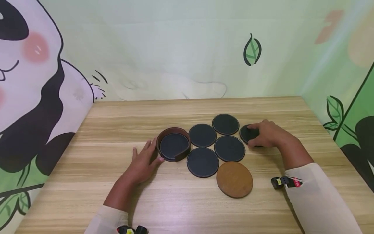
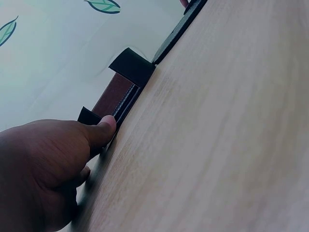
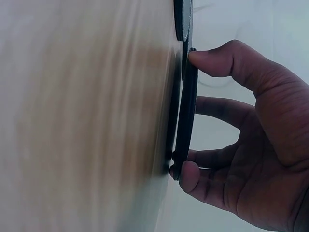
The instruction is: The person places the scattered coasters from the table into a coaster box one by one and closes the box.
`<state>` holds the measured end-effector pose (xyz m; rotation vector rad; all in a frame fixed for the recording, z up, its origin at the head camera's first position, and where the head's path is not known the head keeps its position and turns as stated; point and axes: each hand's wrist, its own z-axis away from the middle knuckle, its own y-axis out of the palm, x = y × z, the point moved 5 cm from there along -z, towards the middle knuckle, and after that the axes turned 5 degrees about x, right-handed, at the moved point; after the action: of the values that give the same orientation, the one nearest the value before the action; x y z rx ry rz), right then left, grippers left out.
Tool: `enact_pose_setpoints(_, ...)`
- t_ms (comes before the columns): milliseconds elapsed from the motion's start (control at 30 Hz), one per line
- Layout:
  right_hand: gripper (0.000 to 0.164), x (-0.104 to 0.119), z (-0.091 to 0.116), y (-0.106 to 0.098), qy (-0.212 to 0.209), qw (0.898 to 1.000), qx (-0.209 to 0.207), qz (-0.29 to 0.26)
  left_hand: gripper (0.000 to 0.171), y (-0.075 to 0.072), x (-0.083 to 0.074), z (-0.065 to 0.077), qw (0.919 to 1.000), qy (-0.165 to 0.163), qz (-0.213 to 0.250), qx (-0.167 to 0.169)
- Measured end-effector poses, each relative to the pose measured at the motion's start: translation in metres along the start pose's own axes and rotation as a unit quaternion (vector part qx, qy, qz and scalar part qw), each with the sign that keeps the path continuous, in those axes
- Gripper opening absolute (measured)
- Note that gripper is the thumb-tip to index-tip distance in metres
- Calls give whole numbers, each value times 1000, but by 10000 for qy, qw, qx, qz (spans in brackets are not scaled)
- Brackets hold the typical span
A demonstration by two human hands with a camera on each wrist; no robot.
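Right hand (image 1: 267,133): fingers (image 3: 200,59) grasping a dark round coaster (image 1: 247,132) by opposite edges. Coaster sits directly between those fingers, seen edge-on in the right wrist view, with a narrow gap over the desk (image 1: 125,120) along part of it. Round, so no long axis.

Key relation: holder (image 1: 186,154) lies well left of the right fingers, with four dark coasters (image 1: 229,148) flat between. Left hand (image 1: 142,165) is nearer to the holder: fingers relaxed, not clenched, resting against its outer left side, thumb at its near edge. Gap in the holder's wall is just beside that thumb. Inner coaster (image 1: 174,146) lies flat in the holder, right of the left fingers. Brown coaster (image 1: 234,179) is left of the right fingers and closer to the person.

Brands/writing: none legible on coasters or holder. Red label (image 1: 297,183) by the right cuff, too small to read.
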<state>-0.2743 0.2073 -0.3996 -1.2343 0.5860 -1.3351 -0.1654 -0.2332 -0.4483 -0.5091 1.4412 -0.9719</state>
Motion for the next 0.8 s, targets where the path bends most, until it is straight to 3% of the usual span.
enact_pose_setpoints(500, 80, 6, 5, -6, 168, 9983, -550, 119, 84, 0, -1, 0, 10000, -19, -6, 14)
enact_pose_setpoints(800, 89, 17, 9, -13, 948, 9917, -866, -1, 84, 0, 0, -1, 10000, -13, 10, 3)
